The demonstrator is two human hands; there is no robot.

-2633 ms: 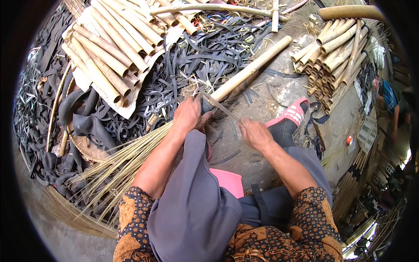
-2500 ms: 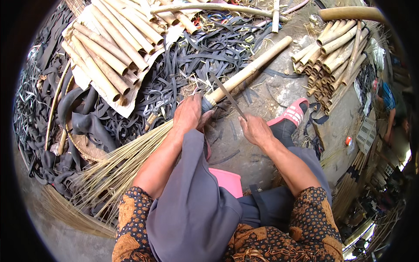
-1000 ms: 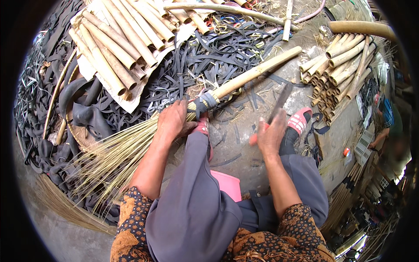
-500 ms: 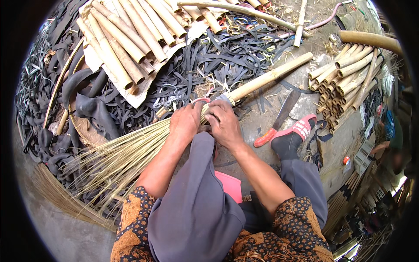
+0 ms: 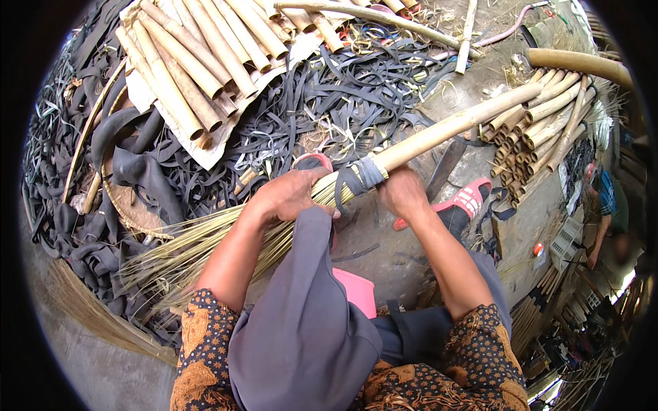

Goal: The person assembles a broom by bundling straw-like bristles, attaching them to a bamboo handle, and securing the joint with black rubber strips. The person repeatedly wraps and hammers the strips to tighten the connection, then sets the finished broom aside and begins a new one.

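Observation:
A stick broom lies slantwise across my raised knee, its thin yellow-green bristles [image 5: 199, 257] fanning out at lower left. From its upper right end runs a long bamboo handle [image 5: 459, 129]. Grey-black rubber strip [image 5: 370, 172] is wound round the joint, with a loop of it hanging over the bristle tops. My left hand [image 5: 291, 195] is closed round the bristles just below this binding. On the other side, my right hand [image 5: 403, 192] grips the handle's lower end from underneath, its fingers partly hidden. A knife [image 5: 444, 168] lies on the ground beyond my right wrist, partly covered.
Cut bamboo tubes [image 5: 205, 55] are piled on a sheet at upper left. Black rubber strips [image 5: 343, 96] cover the ground ahead. Another bamboo stack [image 5: 534, 130] stands at right, near the handle's far end. A person [image 5: 610, 212] is at the far right edge.
The broom has shifted right and its handle now reaches the right bamboo stack. My right hand has moved from the binding to the handle, exposing the wound strip.

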